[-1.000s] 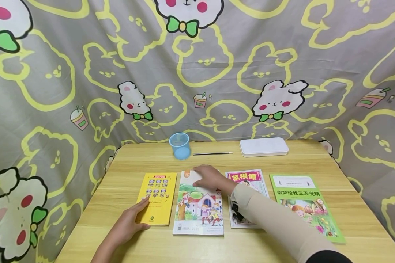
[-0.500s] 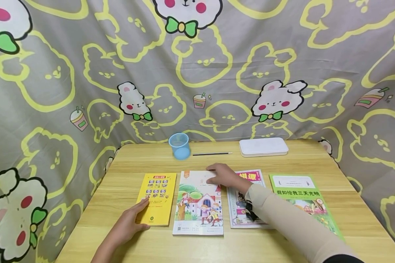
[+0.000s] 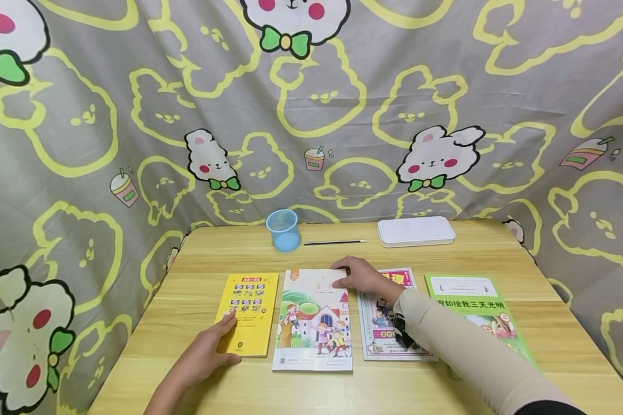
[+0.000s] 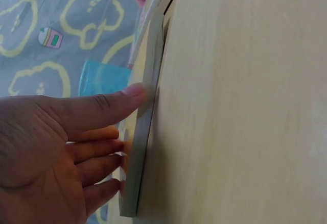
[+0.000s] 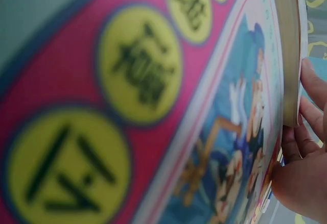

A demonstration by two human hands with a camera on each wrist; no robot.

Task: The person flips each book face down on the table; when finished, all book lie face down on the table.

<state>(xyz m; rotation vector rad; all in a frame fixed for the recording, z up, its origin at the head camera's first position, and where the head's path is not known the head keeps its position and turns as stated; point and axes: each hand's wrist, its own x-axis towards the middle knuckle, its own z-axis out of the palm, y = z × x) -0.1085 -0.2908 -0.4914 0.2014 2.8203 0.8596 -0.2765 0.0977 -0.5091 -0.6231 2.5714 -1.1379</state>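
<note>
A yellow book (image 3: pixel 249 323) lies flat at the left. My left hand (image 3: pixel 204 351) is beside it, the thumb at its near edge and the other fingertips at its left side; in the left wrist view that hand (image 4: pixel 66 152) has its thumb stretched along the book's edge (image 4: pixel 143 132). To the right lies a white illustrated book (image 3: pixel 314 328). At its top right corner rests my right hand (image 3: pixel 366 275), fingers loosely bent. In the right wrist view the right hand's fingers (image 5: pixel 311 117) touch a book's page edge. Under the right forearm a pink-bordered book (image 3: pixel 374 340) is partly covered.
A green book (image 3: pixel 467 288) lies at the far right, partly under the sleeve. Behind the books stand a blue cup (image 3: pixel 284 233), a thin black pencil-like stick (image 3: pixel 334 242) and a white case (image 3: pixel 416 231). A patterned curtain (image 3: pixel 311 190) hangs behind the wooden table (image 3: pixel 384 392).
My right hand has slid right, from over the white book's top to its top right corner, uncovering its title. The left hand has barely moved. The books lie where they were.
</note>
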